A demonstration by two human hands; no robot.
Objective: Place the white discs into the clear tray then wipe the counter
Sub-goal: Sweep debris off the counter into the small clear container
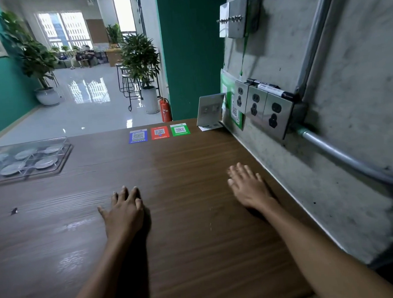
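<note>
While both hands lie flat and empty on the worktop (pixel 193 195), the first half of the task looks complete. At the worktop's far left edge sits the clear tray (pixel 62 157), its compartments each holding one of the white discs (pixel 46 162); its left part runs out of view, so the full count cannot be told. No loose disc shows on the bare wood.

Left hand (pixel 124 212): palm down near the middle of the worktop, fingers extended and close together, gripping nothing. It is the nearer hand to the tray, which lies well apart from it, toward the far left.

Three coloured code cards (pixel 159 132) lie in a row at the far edge, with a small upright stand (pixel 210 110) at the far right corner beside the wall sockets (pixel 266 110).

Right hand (pixel 248 187): palm down near the right edge, just beside the wall, fingers spread, likewise holding nothing.

No cloth is visible in either hand or anywhere on the wood. By judgement, the wiping step remains, and the relation that governs it is the long axis of the worktop, running left to right between tray and wall: the open stretch lies between and ahead of the two hands. A wiping cloth would have to come from outside the view.
</note>
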